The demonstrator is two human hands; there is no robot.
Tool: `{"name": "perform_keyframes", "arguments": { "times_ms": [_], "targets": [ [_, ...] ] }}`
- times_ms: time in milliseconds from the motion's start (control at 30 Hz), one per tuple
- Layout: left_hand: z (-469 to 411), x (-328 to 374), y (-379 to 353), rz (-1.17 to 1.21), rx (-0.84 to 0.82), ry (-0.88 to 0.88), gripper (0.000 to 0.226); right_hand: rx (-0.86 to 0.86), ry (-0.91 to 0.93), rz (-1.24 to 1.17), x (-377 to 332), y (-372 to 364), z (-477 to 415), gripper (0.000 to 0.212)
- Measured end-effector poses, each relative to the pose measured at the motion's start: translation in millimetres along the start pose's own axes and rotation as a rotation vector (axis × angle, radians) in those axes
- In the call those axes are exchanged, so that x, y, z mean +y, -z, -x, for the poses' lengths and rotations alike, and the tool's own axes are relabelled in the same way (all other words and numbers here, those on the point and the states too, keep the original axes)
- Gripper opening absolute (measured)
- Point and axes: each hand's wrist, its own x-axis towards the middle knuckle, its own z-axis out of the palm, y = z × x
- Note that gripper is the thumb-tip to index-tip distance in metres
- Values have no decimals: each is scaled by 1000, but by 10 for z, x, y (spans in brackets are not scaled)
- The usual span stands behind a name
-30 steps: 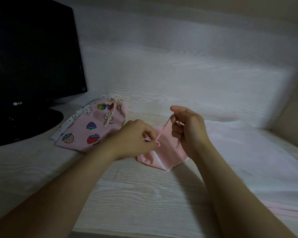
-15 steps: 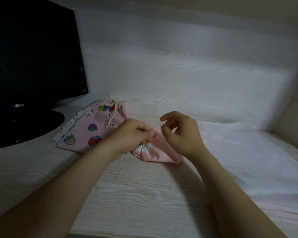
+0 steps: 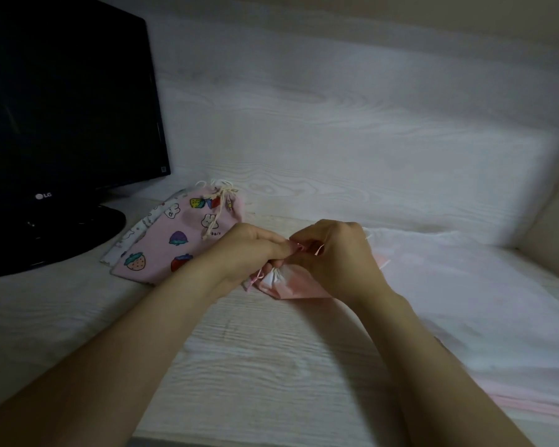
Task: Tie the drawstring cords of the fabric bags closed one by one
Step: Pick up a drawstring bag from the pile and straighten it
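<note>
Nearest to the camera, two bare forearms reach forward over the desk (image 3: 255,366), a pale board with a fine, wavy wood grain. The hands meet close together above the small plain pink bag (image 3: 292,287). This bag lies on the desk at the middle, its soft cloth pulled into tight folds at the mouth, where a white lining shows. The left hand (image 3: 249,250) has its fingers curled and pinches the thin pink cord (image 3: 255,281) between thumb and forefinger just above the gathered mouth. The right hand (image 3: 339,253) is curled too, with its fingertips closed on the same cord; short ends of the cord stick out between the fingers, and one loose end hangs below the left hand. To the right lies a flat heap of pale fabric (image 3: 465,285), smooth and nearly white, with a pink edge at the near side. Behind the left hand lies the printed bag (image 3: 178,240), pink cotton with strawberries and rabbits, its mouth drawn shut by a cream cord (image 3: 220,201) tied in a bow. Under it another bag (image 3: 136,233), white with a small pattern, shows only its edge. Further left stands a black monitor (image 3: 62,108), glossy and dark, on a round base (image 3: 62,233). At the back rises a wood-grain panel (image 3: 336,140).
</note>
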Motion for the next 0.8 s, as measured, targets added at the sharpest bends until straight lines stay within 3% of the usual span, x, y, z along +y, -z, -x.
{"name": "perform_keyframes", "arguments": {
  "times_ms": [267,333,400,500,667,800],
  "targets": [
    [-4,59,-63,29,-36,7,9,-39,69,132,16,-54,2,16],
    [12,69,-79,22,27,15,21,-71,46,83,4,-35,12,16],
    [-6,46,-71,-36,160,13,39,-113,-36,2,-8,-28,22,16],
    [-43,-14,-4,-151,273,-109,32,-157,-234,-209,-23,-4,5,10],
    [-23,-38,94,-279,257,-374,30,-169,-615,-713,-81,115,-4,14],
    [-1,-1,58,-379,196,-432,22,-140,-759,-896,-126,130,16,22]
  ]
}}
